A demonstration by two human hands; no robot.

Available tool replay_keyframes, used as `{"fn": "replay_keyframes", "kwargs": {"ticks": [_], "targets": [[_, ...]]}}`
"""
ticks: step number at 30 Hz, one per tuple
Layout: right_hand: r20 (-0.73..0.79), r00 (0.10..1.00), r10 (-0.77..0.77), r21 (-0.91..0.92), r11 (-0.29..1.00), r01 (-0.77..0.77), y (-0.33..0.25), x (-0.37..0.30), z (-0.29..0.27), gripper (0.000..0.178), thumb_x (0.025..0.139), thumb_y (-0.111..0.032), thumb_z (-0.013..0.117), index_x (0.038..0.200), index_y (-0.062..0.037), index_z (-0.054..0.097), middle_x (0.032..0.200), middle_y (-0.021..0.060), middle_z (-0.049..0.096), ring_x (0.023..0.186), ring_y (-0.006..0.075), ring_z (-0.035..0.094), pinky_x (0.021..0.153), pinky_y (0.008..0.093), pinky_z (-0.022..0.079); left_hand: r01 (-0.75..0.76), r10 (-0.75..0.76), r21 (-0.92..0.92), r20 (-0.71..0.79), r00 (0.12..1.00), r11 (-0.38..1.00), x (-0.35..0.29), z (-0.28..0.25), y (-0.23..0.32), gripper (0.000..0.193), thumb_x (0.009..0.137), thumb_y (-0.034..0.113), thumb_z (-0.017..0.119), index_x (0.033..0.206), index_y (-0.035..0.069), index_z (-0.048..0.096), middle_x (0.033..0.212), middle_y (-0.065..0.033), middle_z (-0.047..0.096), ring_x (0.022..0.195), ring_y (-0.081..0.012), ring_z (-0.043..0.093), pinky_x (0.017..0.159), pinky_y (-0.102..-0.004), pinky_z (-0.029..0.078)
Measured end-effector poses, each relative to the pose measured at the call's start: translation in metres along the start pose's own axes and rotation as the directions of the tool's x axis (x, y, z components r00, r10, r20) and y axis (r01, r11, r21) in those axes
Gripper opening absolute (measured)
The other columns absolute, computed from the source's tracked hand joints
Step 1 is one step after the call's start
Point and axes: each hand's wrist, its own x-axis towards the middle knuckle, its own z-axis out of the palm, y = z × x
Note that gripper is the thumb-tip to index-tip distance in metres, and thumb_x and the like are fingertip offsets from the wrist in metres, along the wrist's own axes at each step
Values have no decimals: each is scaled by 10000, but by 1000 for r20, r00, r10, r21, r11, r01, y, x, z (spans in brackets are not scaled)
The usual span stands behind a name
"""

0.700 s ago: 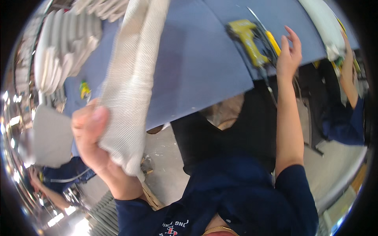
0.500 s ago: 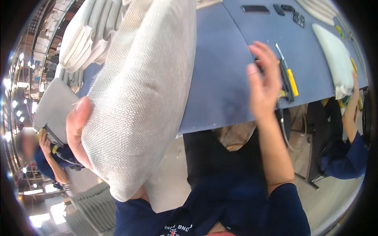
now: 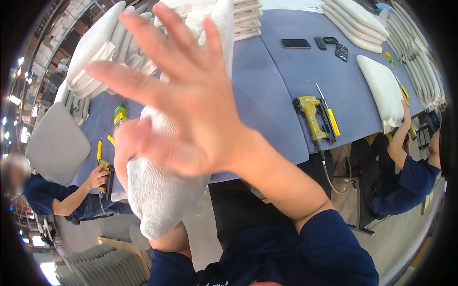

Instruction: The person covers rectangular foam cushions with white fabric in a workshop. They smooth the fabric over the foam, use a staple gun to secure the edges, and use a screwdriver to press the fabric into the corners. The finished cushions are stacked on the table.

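A light grey-white fabric-covered cushion (image 3: 167,200), long and rounded, is held up in front of me at a tilt. My left hand (image 3: 122,155) grips its left edge; most of that hand hides behind the cushion and my other hand. Across the cushion's front reaches my right hand (image 3: 195,100), fingers spread wide, with nothing in it. Whether its palm touches the fabric I cannot tell. A yellow-green staple gun (image 3: 312,119) with an air hose lies on the blue-grey table (image 3: 257,109), beside a yellow-handled pointed tool (image 3: 333,123).
Stacked cushions (image 3: 358,21) stand at the far right, and more (image 3: 107,47) at the far left. A phone (image 3: 296,44) and small black items (image 3: 341,51) lie further back. One co-worker's hand (image 3: 98,176) holds a staple gun at left; another's arm (image 3: 400,143) reaches a cushion (image 3: 381,90) at right.
My right hand has swung left from near the staple gun to the front of the cushion, its fingers spreading. The staple gun is now in plain sight. The left hand keeps its hold.
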Motion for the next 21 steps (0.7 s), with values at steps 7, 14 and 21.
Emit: {"fn": "replay_keyframes", "kwargs": {"ticks": [7, 14, 21], "targets": [[138, 989, 56, 245, 965, -89, -84, -34, 15, 728, 1069, -702, 413, 1546, -216, 672, 1792, 115, 464, 1693, 369, 359, 1362, 715, 106, 16, -17, 17, 48, 999, 1000, -5, -4, 3, 251, 1046, 234, 719, 1034, -14, 760, 888, -119, 773, 715, -197, 734, 677, -333, 604], [117, 993, 6, 332, 942, -45, -126, -58, 17, 621, 1077, -578, 513, 1555, -201, 638, 1765, 108, 498, 1660, 342, 419, 1353, 628, 207, 14, -15, 24, 64, 998, 1000, -4, -10, 8, 223, 1047, 199, 727, 1028, -21, 755, 906, -131, 780, 718, -189, 735, 669, -319, 603], [-73, 997, -27, 51, 998, 31, -24, -46, -36, 502, 1068, -397, 538, 1388, -73, 750, 1570, 193, 641, 1503, 395, 561, 1272, 555, 373, 195, -177, -40, 268, 947, 980, 3, -17, -3, 195, 1049, 164, 734, 1022, -28, 750, 925, -143, 787, 721, -181, 735, 661, -304, 601]]}}
